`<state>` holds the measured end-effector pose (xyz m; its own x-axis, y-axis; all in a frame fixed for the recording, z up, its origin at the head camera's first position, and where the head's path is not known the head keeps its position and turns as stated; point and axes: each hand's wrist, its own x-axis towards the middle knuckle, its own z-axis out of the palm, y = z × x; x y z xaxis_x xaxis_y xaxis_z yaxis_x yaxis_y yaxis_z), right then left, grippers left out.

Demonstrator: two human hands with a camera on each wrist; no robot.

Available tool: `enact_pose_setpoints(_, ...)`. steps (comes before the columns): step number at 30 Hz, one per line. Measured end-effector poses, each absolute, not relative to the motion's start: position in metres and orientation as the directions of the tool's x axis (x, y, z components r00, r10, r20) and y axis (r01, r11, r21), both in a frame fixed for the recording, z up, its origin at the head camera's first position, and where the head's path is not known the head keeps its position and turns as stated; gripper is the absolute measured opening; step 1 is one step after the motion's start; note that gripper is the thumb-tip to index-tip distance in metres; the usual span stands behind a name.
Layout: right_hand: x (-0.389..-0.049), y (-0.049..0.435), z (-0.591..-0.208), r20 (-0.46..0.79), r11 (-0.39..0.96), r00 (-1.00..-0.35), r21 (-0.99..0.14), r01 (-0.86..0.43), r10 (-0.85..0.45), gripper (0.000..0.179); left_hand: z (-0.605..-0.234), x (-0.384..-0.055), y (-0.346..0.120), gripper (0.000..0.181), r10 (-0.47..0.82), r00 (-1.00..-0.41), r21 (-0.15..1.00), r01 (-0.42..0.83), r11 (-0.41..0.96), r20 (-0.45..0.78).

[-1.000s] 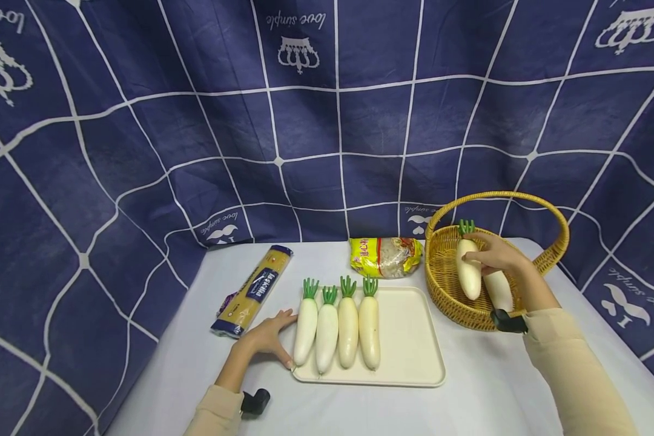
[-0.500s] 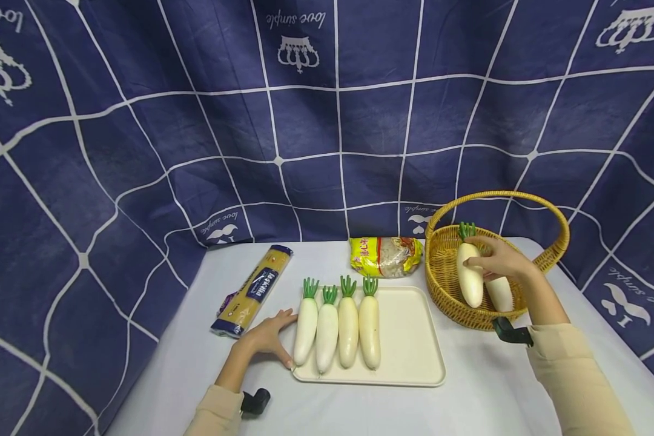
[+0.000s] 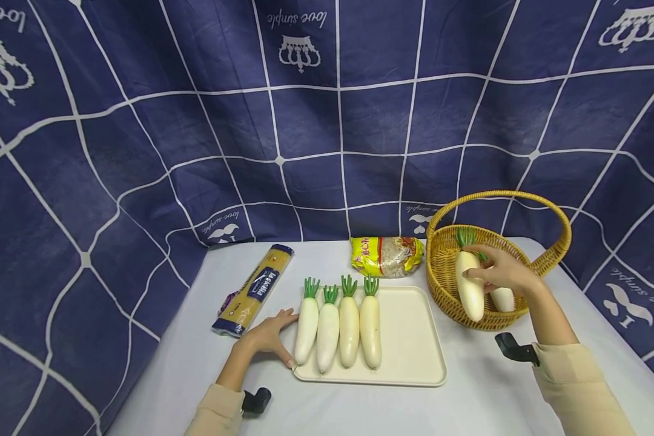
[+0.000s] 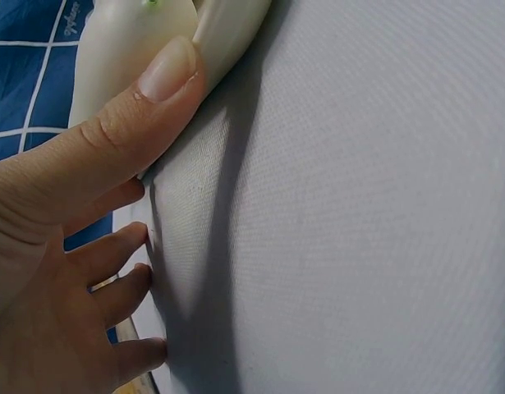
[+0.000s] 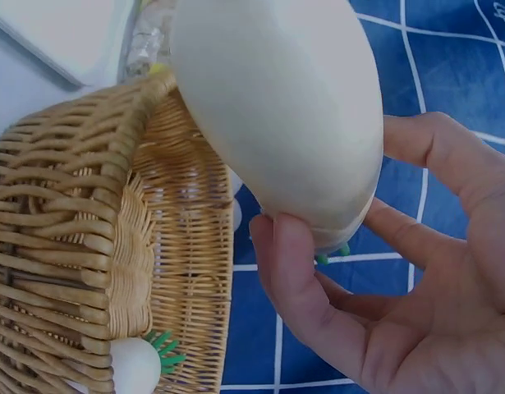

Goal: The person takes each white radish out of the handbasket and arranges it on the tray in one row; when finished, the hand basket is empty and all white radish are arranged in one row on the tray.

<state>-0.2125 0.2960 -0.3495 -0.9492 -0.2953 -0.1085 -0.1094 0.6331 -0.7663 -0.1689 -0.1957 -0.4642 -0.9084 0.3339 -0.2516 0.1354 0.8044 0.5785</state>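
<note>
My right hand grips a white radish with green leaf stubs by its upper part, over the wicker basket. In the right wrist view this radish hangs clear above the basket's rim, thumb and fingers round it. A second radish lies inside the basket. Several similar radishes lie side by side on the left half of a cream tray. My left hand rests at the tray's left edge, fingers spread, its thumb against the tray's near left corner.
A long pasta packet lies left of the tray, partly covering a small purple item. Behind the tray sits a yellow and clear food bag. The basket's tall handle arches over its opening. A blue gridded curtain hangs behind the table.
The radish in my right hand has shifted slightly toward me, its lower tip now over the basket's near rim. My right forearm has drawn back a little. The left hand stays put.
</note>
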Motion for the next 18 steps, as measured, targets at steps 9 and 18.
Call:
enact_pose_setpoints(9, -0.195, 0.285, -0.348, -0.104, 0.644, -0.95, -0.756, -0.118, -0.296, 0.071, -0.462, -0.169, -0.195, 0.104, 0.333, -0.907, 0.58, 0.131, 0.804, -0.258)
enact_pose_setpoints(18, -0.177, 0.273, -0.355, -0.067, 0.573, -0.924, -0.801, -0.175, -0.376, 0.064, -0.462, -0.168, -0.195, 0.104, 0.334, -0.907, 0.577, 0.133, 0.806, -0.257)
